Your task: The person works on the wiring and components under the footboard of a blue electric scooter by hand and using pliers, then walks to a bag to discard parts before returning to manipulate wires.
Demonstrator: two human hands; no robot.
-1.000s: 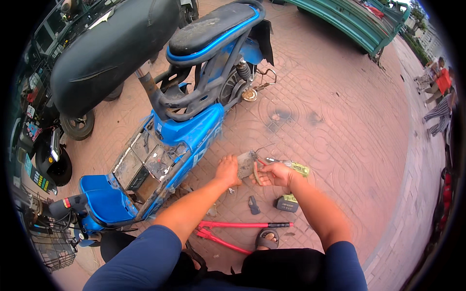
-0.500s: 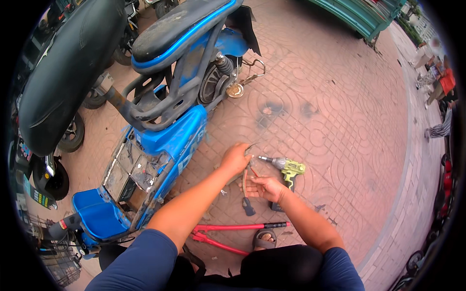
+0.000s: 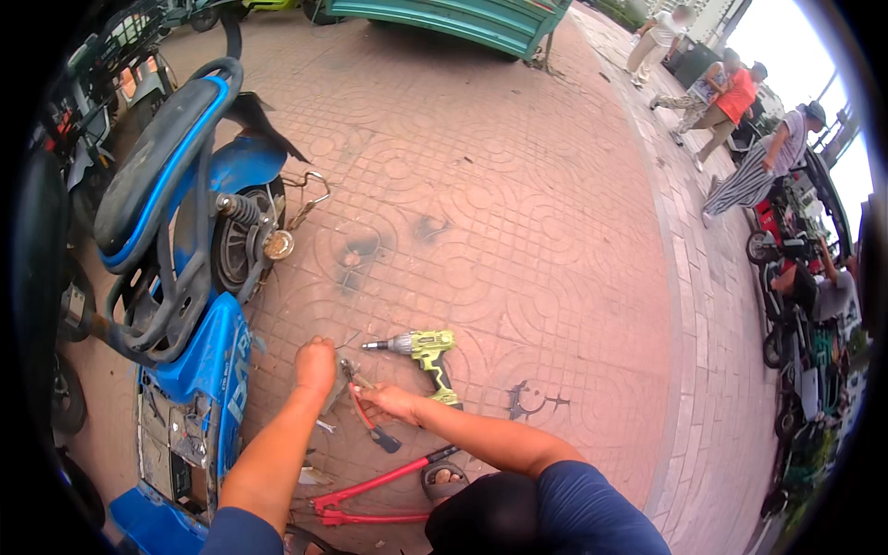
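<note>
My left hand [image 3: 316, 365] is closed, and a thin dark wire [image 3: 350, 340] sticks out beside its fingertips. My right hand [image 3: 393, 404] has its fingers pinched on a red cable [image 3: 359, 404], close to my left hand. The cable runs toward me and ends in a black connector [image 3: 386, 439] near the ground; the part between my hands is too small to make out fully. Just beyond my right hand, a yellow-green cordless drill [image 3: 427, 354] lies on its side, its tip pointing toward my left hand.
Red long-handled cutters [image 3: 370, 484] lie by my sandalled foot [image 3: 445, 481]. On the left stands a blue electric scooter [image 3: 199, 370] with its floor section uncovered. A green cart bed [image 3: 453, 20] is at the far side. Several people [image 3: 726, 102] and parked scooters [image 3: 786, 361] are at the right.
My view has turned to the right, so the scooter, drill and cutters sit farther left in it. My hands stay close together at the cable beside the drill.
</note>
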